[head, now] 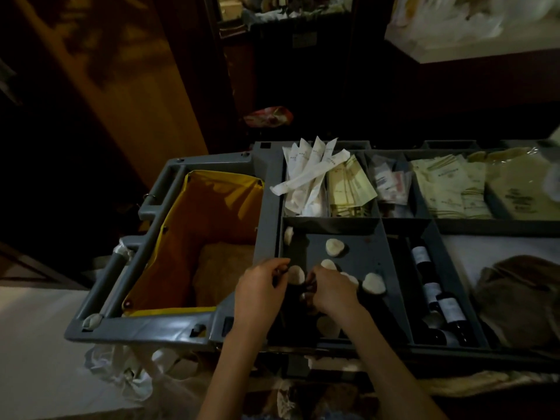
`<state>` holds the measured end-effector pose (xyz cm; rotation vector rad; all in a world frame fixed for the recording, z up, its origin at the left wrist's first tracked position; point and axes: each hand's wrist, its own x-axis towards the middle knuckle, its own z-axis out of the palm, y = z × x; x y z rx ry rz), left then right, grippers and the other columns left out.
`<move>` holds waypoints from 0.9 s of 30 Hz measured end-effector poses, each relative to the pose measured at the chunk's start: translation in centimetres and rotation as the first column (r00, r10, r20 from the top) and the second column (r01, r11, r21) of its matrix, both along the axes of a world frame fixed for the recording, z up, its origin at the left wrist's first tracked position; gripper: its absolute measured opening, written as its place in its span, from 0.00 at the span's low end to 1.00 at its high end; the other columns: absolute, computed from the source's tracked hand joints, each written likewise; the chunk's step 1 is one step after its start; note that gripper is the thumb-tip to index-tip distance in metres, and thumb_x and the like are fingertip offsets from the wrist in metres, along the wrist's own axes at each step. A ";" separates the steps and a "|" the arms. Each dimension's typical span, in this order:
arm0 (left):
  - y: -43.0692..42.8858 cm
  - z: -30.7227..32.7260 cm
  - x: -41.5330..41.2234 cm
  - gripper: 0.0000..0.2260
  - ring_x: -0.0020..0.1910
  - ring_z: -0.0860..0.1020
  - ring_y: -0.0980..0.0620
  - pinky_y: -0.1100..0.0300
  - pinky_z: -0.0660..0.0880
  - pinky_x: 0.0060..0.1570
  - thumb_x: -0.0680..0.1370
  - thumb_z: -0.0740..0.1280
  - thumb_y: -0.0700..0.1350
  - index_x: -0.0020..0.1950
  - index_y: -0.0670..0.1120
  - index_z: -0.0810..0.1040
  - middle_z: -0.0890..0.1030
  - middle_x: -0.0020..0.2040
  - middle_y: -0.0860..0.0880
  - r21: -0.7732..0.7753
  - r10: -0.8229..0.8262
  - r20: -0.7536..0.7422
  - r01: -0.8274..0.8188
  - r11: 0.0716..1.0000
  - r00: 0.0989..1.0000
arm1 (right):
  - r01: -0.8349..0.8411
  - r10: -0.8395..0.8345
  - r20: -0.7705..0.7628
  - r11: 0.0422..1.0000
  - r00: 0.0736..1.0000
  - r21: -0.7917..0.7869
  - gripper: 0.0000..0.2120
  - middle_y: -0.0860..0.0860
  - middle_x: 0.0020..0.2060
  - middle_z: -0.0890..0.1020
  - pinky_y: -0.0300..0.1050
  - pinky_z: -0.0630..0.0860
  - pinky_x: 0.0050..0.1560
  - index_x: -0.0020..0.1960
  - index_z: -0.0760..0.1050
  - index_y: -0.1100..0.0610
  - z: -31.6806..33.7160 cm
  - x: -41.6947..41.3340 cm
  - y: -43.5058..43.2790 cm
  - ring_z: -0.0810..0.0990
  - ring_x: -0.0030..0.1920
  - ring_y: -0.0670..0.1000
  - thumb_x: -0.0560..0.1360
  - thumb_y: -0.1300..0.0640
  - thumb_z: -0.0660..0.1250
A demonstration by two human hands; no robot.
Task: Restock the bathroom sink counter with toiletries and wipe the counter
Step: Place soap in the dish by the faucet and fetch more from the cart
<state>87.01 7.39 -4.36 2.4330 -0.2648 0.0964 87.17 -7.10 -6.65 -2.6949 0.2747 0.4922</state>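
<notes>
Two bare forearms reach in from the near edge of a grey housekeeping cart top (269, 189), seen from above in dim light. The left hand (262, 287) and right hand (331, 292) meet inside a shallow grey compartment (363, 259) near the middle of the near edge. Both hands have their fingers curled inward, fingertips close together. A round white piece (296, 274) lies between them, touching or just beside the fingertips. Whether either hand actually grips it cannot be told.

More small round white toiletry pieces (335, 247) lie scattered on the compartment floor, and one leans against its left wall.

Along the far edge, a row of compartments holds long white sachets (306, 174) standing on end, cream paper packets (348, 189), small mixed packets (391, 183) and larger cream sachets (439, 186). To the right of the hands, a narrow slot holds dark bottles (451, 310) with white labels, lying on their sides. A brown cloth (521, 292) sits at the right edge. At the left end hangs an open yellow-lined bag (218, 213).
</notes>
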 end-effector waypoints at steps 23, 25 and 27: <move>-1.9 2.2 -2.3 0.13 0.51 0.82 0.56 0.64 0.78 0.48 0.74 0.71 0.37 0.56 0.49 0.80 0.85 0.49 0.52 -0.710 -0.181 -0.224 -0.033 0.704 0.958 | 0.156 -0.416 -0.031 0.270 0.909 0.950 0.16 0.59 0.50 0.84 0.44 0.81 0.47 0.55 0.81 0.59 5.4 -1.7 -3.5 0.84 0.49 0.52 0.68 0.62 0.75; -1.9 2.3 -2.4 0.12 0.50 0.83 0.55 0.62 0.79 0.47 0.72 0.73 0.37 0.54 0.48 0.80 0.85 0.48 0.51 -0.716 -0.151 -0.224 -0.058 0.696 0.963 | 0.147 -0.412 -0.025 0.269 0.911 0.952 0.13 0.59 0.50 0.83 0.40 0.80 0.42 0.52 0.81 0.58 5.5 -1.7 -3.1 0.84 0.47 0.51 0.68 0.64 0.75; -1.9 2.3 -2.5 0.13 0.49 0.83 0.54 0.60 0.80 0.47 0.71 0.74 0.38 0.55 0.46 0.81 0.85 0.48 0.50 -0.717 -0.137 -0.240 -0.080 0.693 0.961 | 0.134 -0.400 0.002 0.312 0.916 0.941 0.11 0.58 0.50 0.83 0.41 0.80 0.43 0.48 0.81 0.55 5.4 -1.7 -2.9 0.83 0.50 0.52 0.68 0.64 0.75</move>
